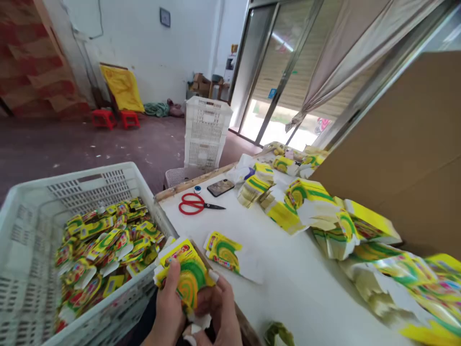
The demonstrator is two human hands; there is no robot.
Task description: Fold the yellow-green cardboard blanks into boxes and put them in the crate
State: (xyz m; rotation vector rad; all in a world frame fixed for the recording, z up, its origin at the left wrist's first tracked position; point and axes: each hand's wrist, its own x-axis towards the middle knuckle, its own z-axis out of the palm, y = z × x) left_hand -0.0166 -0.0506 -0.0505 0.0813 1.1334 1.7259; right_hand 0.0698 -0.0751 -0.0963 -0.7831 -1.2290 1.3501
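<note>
Both hands hold one small yellow carton [185,274] printed with a green spiral, at the bottom middle of the head view. My left hand [167,307] grips its left side with the thumb up on the face. My right hand [219,307] pinches its right edge, fingers curled. A flat carton blank [223,251] of the same print lies on the white table [273,288] just beyond the hands. To the left stands a white plastic crate [43,202] holding several folded cartons [104,245].
Red scissors [194,203], a phone [220,187] and a small tape roll [197,189] lie further back on the table. Stacks of flat blanks [324,211] run along the right, under a big brown cardboard box [403,144]. Stacked white crates [206,132] stand on the floor.
</note>
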